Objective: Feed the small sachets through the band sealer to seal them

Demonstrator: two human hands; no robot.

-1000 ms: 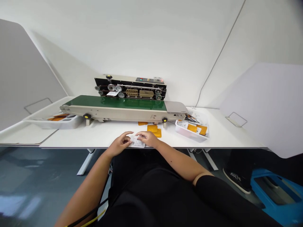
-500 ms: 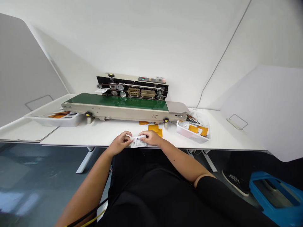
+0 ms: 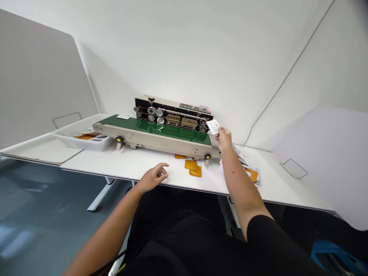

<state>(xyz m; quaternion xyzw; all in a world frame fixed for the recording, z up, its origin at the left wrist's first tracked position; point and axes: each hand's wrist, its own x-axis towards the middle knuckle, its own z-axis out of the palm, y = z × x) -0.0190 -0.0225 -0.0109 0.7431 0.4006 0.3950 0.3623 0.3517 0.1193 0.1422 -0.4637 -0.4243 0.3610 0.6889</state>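
Observation:
A band sealing machine (image 3: 172,117) with a green conveyor belt (image 3: 155,127) stands on the white table (image 3: 138,163). My right hand (image 3: 223,138) is raised at the machine's right end and pinches a small white packet (image 3: 213,126) by its corner. My left hand (image 3: 153,177) rests near the table's front edge with fingers loosely curled, holding nothing. Three orange pads (image 3: 193,167) lie on the table between my hands, just in front of the machine.
A white tray (image 3: 86,140) with orange and white packets sits under the belt's left end. More packets (image 3: 249,168) lie right of my right arm. Grey partition panels stand left and right. A blue crate (image 3: 339,257) is on the floor.
My right hand lifted the white packet from the table's front edge up to the machine's right end. My left hand let go of it and stayed low. The view swung left.

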